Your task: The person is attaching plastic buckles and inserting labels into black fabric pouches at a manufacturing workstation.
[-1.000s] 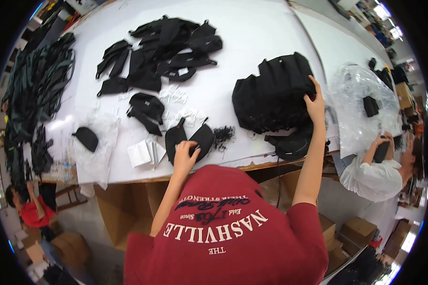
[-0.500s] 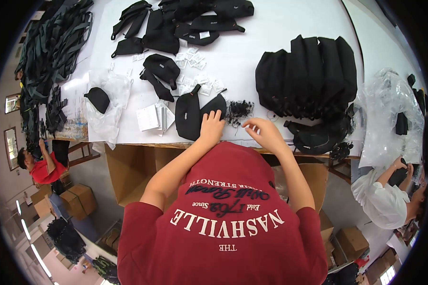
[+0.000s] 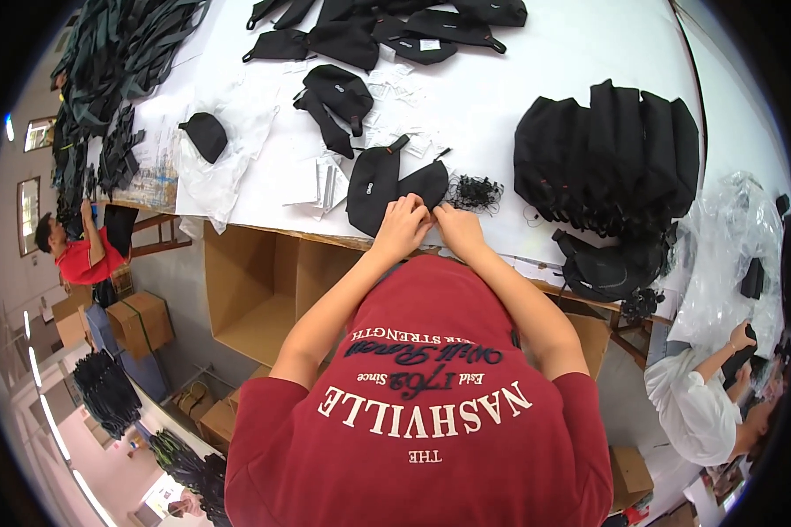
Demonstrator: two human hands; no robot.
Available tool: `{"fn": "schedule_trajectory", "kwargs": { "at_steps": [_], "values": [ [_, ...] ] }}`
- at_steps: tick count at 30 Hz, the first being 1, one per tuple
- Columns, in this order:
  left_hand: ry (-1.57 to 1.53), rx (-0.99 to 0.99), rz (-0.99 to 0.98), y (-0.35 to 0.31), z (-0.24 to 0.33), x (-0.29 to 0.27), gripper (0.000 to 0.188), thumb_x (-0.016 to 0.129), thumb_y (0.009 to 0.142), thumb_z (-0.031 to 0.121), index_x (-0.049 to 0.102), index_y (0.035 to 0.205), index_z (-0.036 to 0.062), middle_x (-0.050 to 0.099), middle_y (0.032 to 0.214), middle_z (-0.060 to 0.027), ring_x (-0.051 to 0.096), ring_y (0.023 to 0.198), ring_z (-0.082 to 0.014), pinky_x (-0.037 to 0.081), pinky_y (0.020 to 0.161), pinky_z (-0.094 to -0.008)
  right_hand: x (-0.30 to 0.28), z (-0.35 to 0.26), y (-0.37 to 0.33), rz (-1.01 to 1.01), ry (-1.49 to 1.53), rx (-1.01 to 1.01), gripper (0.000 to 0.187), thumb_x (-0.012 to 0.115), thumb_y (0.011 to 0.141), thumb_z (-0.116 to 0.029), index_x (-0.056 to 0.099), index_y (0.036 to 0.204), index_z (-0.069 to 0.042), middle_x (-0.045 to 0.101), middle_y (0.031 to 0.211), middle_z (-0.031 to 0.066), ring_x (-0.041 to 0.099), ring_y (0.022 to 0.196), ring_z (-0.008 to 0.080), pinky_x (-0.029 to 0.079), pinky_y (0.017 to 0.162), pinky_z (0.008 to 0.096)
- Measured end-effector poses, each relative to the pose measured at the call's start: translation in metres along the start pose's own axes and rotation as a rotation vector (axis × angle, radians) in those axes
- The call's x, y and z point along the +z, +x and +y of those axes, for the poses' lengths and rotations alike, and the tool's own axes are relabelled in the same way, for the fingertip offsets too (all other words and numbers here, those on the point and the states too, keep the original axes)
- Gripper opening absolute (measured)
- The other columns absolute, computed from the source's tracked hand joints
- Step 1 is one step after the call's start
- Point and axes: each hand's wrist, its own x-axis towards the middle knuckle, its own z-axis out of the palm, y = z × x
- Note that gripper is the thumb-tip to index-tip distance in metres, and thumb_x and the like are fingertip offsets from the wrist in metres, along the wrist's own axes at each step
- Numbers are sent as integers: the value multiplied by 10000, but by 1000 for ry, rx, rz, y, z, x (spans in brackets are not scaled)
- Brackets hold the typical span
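Note:
A black pouch (image 3: 373, 193) lies flat at the table's near edge, with a rounded black piece (image 3: 425, 183) against its right side. My left hand (image 3: 402, 227) is closed on the lower edge of the pouch's right part, fingers bent over the fabric. Close beside it, my right hand (image 3: 459, 228) has its fingertips pinched together at the same edge. Whatever sits between those fingertips is too small to make out. Just beyond my right hand is a tangled heap of thin black cords (image 3: 476, 193).
White cards (image 3: 328, 184) are stacked left of the pouch; small white packets (image 3: 404, 132) are scattered beyond. More black pouches (image 3: 338, 97) lie farther back. A row of black bags (image 3: 606, 158) stands right. Cardboard boxes (image 3: 253, 285) sit below the table edge. Co-workers (image 3: 88, 250) are at both sides.
My right hand has moved left from beside the cords and met my left hand at the pouch's edge. Its fingers have closed from a loose curl. The whole view has shifted slightly.

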Motion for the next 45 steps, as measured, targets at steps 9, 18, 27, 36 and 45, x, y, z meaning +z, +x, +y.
{"fn": "schedule_trajectory", "kwargs": {
  "at_steps": [9, 18, 27, 36, 45],
  "values": [
    [298, -947, 632, -39, -144, -89, 890, 763, 691, 457, 351, 1312, -29, 376, 1299, -238, 383, 1174, -398, 337, 964, -504, -30, -12, 10, -68, -109, 52, 56, 609, 767, -117, 616, 788, -65, 608, 797, 86, 635, 717, 263, 503, 601, 362],
    [228, -871, 516, -52, -154, -74, 764, 733, 753, 317, 379, 1314, -62, 413, 1328, -220, 420, 1182, -391, 349, 994, -444, -207, -74, -4, 456, 425, 228, 69, 670, 801, -134, 623, 808, -85, 551, 729, 12, 452, 502, 148, 370, 495, 268],
    [-375, -658, 395, -18, -94, -136, 341, 686, 791, 134, 438, 1001, 30, 573, 773, -136, 546, 724, -234, 455, 698, -316, -199, -58, -2, 650, 894, 264, 71, 569, 898, -87, 535, 883, -27, 576, 737, 7, 473, 587, 59, 373, 515, 209],
    [-913, -225, 49, 6, 76, -142, 629, 762, 767, 211, 331, 1201, 67, 506, 1093, -143, 529, 967, -175, 436, 832, -288, -196, -87, -14, 422, 1219, 242, 61, 642, 844, -50, 601, 877, -21, 467, 652, -75, 378, 586, -5, 280, 526, 172],
    [-891, -223, 317, 9, 81, -137, 154, 686, 798, 92, 595, 825, -28, 507, 767, -42, 494, 664, -121, 377, 577, -247, -200, -106, -17, 510, 720, 143, 84, 697, 754, -36, 628, 794, -7, 382, 560, -45, 283, 506, 40, 220, 474, 216]
  ]
}}
